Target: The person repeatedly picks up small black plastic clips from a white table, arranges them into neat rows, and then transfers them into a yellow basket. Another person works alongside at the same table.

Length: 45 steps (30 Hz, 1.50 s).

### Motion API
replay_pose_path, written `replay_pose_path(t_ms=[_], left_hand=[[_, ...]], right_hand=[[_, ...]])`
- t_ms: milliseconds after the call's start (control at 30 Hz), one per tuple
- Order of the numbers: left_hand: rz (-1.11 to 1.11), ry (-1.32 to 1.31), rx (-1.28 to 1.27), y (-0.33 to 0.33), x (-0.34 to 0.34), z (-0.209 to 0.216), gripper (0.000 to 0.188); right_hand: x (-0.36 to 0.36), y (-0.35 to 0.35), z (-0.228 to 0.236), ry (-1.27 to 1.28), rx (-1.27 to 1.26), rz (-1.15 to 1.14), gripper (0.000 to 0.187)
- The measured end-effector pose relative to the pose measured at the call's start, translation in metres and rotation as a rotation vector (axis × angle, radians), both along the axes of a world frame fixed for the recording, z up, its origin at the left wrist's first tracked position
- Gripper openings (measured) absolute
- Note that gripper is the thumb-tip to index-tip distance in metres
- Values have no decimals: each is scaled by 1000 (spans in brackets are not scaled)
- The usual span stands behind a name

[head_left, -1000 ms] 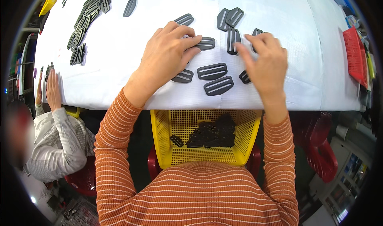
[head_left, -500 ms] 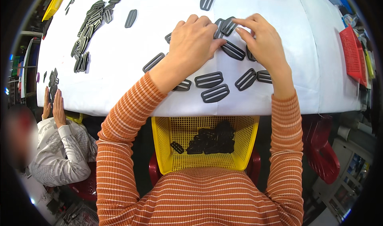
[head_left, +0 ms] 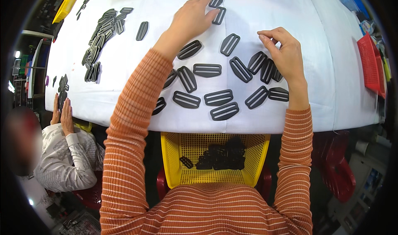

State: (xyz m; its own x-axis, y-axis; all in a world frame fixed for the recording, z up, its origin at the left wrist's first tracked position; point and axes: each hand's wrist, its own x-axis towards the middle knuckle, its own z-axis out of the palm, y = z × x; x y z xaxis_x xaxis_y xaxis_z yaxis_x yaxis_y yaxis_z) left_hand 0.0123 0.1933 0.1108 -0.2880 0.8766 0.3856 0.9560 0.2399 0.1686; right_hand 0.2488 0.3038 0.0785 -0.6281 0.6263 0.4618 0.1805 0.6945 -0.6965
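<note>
On the white-covered desk [head_left: 124,90], the left hand [head_left: 190,21] lies fingers spread, holding nothing, touching two far black slotted buckles [head_left: 218,8], while the right hand [head_left: 286,54], fingers narrowly pinched, hovers over overlapping buckles [head_left: 261,65]; sorting appears underway, next requiring one buckle gripped.

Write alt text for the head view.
A person in an orange striped top reaches the left hand to black plastic buckles strewn on a white table, right hand beside them; a yellow basket sits below.
</note>
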Motion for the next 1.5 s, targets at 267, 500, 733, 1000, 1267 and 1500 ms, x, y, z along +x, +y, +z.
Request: replay_pose_path(t_ms=[267, 500, 733, 1000, 1267, 1500], left_hand=[[-335, -2, -231, 26, 24, -36, 47], [-394, -206, -228, -51, 40, 2, 47], [-206, -171, -48, -108, 40, 32, 35], [-43, -198, 97, -163, 59, 30, 31], [-180, -121, 77, -148, 95, 11, 31], [-104, 177, -37, -106, 113, -21, 38]], right_hand=[[56, 41, -21, -14, -104, -180, 18], [71, 0, -7, -171, -151, 78, 20], [101, 1, -21, -137, -64, -13, 27], [88, -40, -22, -343, 239, -291, 35], [71, -44, -21, -207, 303, -205, 27], [-15, -42, -17, 14, 429, 118, 17]])
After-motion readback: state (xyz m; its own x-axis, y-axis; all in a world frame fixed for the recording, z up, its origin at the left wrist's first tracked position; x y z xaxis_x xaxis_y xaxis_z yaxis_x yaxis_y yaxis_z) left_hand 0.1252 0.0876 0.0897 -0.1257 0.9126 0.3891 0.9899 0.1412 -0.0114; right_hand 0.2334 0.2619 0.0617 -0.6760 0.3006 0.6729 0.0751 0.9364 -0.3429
